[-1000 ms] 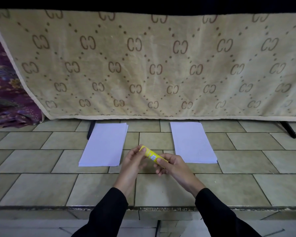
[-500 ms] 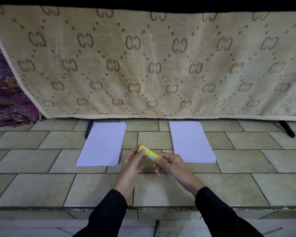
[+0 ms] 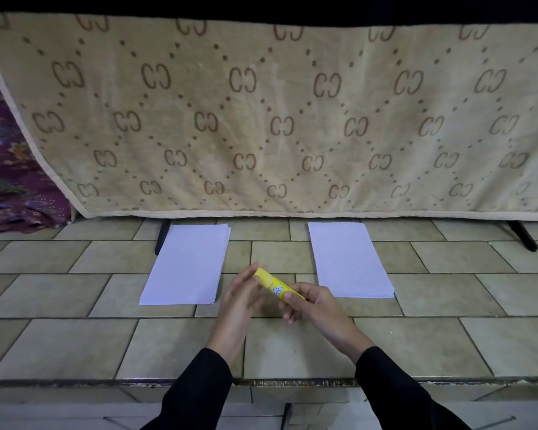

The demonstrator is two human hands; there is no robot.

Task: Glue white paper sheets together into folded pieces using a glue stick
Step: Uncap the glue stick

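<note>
A yellow glue stick (image 3: 275, 283) lies slanted between my two hands, just above the tiled surface. My right hand (image 3: 311, 305) grips its lower end with thumb and curled fingers. The upper, cap end sits between the fingertips of my left hand (image 3: 241, 294). Two stacks of white paper lie flat on the tiles: the left stack (image 3: 187, 263) beyond my left hand, the right stack (image 3: 348, 259) beyond my right hand. Neither hand touches the paper.
The greenish tiled surface (image 3: 75, 342) ends in a worn front edge (image 3: 75, 383) near me. A beige patterned blanket (image 3: 261, 119) hangs behind the paper, over black legs (image 3: 524, 235). Purple floral fabric (image 3: 10, 187) lies at the far left.
Both hands hold the glue stick in nearly the same place; only the view has shifted slightly.
</note>
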